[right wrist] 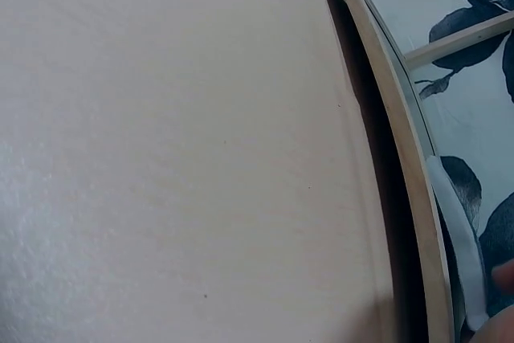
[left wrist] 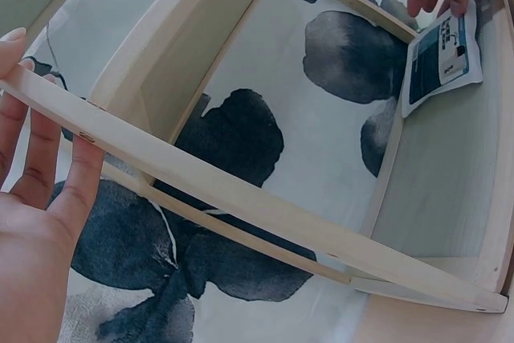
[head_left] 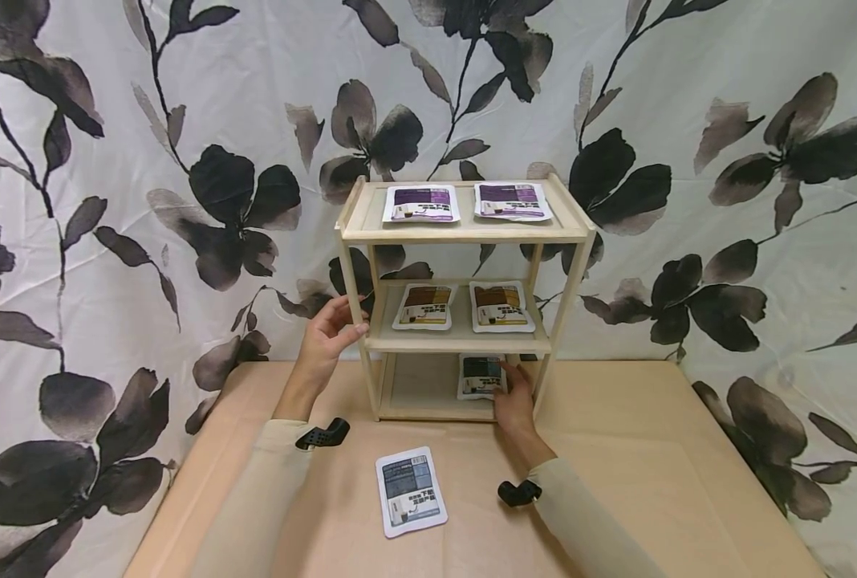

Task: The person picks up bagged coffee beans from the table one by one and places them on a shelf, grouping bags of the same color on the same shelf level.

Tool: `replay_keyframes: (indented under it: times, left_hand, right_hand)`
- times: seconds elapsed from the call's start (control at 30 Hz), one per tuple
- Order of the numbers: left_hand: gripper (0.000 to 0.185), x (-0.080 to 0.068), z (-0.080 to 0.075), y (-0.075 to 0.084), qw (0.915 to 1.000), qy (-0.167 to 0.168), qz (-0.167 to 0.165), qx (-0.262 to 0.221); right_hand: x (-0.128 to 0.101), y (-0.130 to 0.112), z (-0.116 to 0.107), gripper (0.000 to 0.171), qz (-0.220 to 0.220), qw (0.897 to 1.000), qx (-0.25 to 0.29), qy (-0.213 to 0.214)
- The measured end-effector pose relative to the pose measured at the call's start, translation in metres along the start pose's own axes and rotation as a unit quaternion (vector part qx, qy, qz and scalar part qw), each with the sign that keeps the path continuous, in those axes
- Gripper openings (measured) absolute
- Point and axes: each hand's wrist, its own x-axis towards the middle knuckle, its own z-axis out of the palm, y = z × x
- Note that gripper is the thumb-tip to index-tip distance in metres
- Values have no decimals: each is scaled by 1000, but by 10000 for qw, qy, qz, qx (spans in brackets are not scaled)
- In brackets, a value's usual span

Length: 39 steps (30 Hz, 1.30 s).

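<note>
A three-tier wooden shelf [head_left: 465, 238] stands on the table. My left hand [head_left: 327, 329] holds its left front post, thumb on one side and fingers on the other. At the right of the bottom tier, my right hand [head_left: 517, 405] grips the right edge of a white pouch with a dark teal label [head_left: 481, 376]. The left wrist view shows this pouch [left wrist: 440, 58] tilted on the tier, the fingers at its top edge. Only a pale edge of the pouch [right wrist: 462, 238] shows in the right wrist view, beside a bit of the hand.
Another white pouch with a grey-blue label [head_left: 410, 491] lies on the table in front of the shelf. Two purple-label pouches [head_left: 421, 204] lie on the top tier, two brown-and-yellow ones [head_left: 425, 307] on the middle tier. A floral cloth [head_left: 688, 201] hangs behind.
</note>
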Motion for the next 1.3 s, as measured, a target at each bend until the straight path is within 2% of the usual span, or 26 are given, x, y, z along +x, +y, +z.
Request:
replay_keyframes:
  times: [0.17,0.67,0.93,1.13,1.3]
  left_hand:
    - [51,0,0,0,10000,-27,27,14]
    - [46,1,-1,0,10000,-42,15,-51]
    - [46,0,-1,-1,10000,-67,43,-12]
    - [49,1,-2,-2,10000,-44,60,39]
    - [53,1,-2,-3,10000,-62,49,48]
  right_hand:
    - [-1,-1,1,56,13,9998,175,30]
    - [-6,-8,-1,71,5,9968,795,27]
    - [-9,-12,-6,73,-47,9916,1282,-159]
    - [-9,-11,-7,76,-104,9902,1344,-369]
    - [-11,-10,-9,76,35,9899,1351,-430]
